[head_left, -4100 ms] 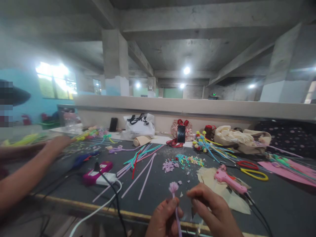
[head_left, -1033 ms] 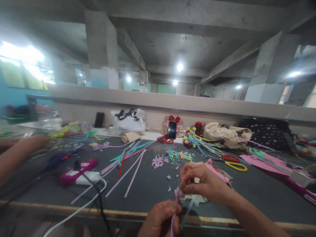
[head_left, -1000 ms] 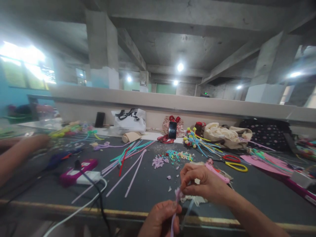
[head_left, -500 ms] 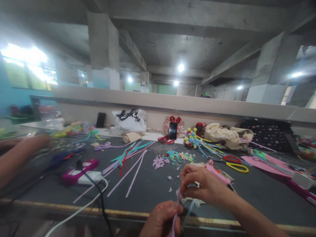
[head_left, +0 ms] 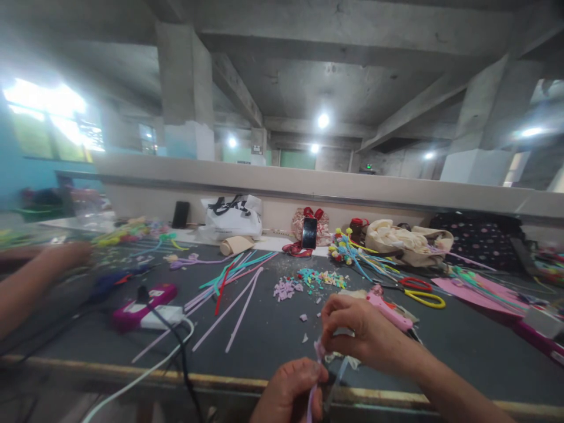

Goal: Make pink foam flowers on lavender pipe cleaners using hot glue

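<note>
Low at the table's front edge, my left hand [head_left: 293, 388] pinches a thin lilac pipe-cleaner-like stem [head_left: 312, 396]. My right hand [head_left: 352, 326] has its fingers closed at the stem's upper end, where a small lilac piece shows between the fingertips; its exact form is hidden. Just beyond my hands lie a heap of small lilac pieces [head_left: 287, 289] and a heap of turquoise and yellow bits [head_left: 319, 279]. A pink glue gun [head_left: 392, 312] rests behind my right hand. Several loose lilac stems [head_left: 242, 311] lie to the left.
Scissors with red and yellow handles [head_left: 420, 292] lie to the right. A magenta and white power strip [head_left: 150, 308] with trailing cables [head_left: 183, 352] sits left. At the back stand a white bag [head_left: 231, 217] and a phone [head_left: 309, 233]. Another person's arm [head_left: 39, 276] reaches in from the left.
My hands stay almost in the same place on the lilac stem. The whole view shifts very slightly, and the other person's arm at the left moves a little.
</note>
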Tool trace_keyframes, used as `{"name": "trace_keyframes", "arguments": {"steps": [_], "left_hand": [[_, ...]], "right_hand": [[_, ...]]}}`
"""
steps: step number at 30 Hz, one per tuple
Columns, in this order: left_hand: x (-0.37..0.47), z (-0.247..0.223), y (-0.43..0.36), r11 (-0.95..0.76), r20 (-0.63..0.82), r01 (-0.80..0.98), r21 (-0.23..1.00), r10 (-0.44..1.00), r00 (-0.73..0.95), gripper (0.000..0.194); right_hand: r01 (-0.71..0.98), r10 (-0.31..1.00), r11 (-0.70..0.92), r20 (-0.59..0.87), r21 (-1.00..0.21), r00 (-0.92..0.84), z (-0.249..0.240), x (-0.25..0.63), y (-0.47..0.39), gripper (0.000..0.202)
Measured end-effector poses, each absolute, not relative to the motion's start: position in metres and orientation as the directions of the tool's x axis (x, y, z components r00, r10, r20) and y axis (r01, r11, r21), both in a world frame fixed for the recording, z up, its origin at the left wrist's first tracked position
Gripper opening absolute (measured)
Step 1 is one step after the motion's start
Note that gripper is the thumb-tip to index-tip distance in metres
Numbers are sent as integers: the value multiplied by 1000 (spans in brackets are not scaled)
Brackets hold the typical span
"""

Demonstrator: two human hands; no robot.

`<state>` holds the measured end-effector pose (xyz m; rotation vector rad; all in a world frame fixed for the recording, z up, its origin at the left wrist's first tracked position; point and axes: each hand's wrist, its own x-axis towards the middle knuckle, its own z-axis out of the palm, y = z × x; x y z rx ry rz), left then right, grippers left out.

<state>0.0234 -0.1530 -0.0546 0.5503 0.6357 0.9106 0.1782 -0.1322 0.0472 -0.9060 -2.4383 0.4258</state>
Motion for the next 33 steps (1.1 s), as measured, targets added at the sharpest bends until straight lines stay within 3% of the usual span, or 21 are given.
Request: {"name": "trace_keyframes", "arguments": {"steps": [5, 19, 22, 26, 28, 33], "left_hand": [[25, -63, -148, 424, -172, -522, 740, 870, 462, 26], [23, -64, -145, 431, -162, -501, 750, 855, 493, 28], [22, -64, -146, 428, -186, -541, 724, 876, 444, 25], [19, -57, -149, 429, -212, -640, 638, 896, 389, 22], [16, -53, -150, 419, -202, -663, 621, 902, 380, 23], [8, -45, -145, 359, -158, -663, 657, 925, 345, 26]], "right_hand": [[528, 669, 736, 338, -424, -662, 47, 179, -132, 8], [520, 650, 754, 349, -401, -675, 46, 179, -132, 12], [482, 652, 751, 388, -451, -652, 50, 185, -131, 20], [465, 742, 670, 513, -579, -431, 36, 194, -132, 23], [428, 810, 587, 506, -688, -297, 19, 195, -133, 23], [266, 914, 389, 332, -882, -235, -16, 184, -135, 21]]}}
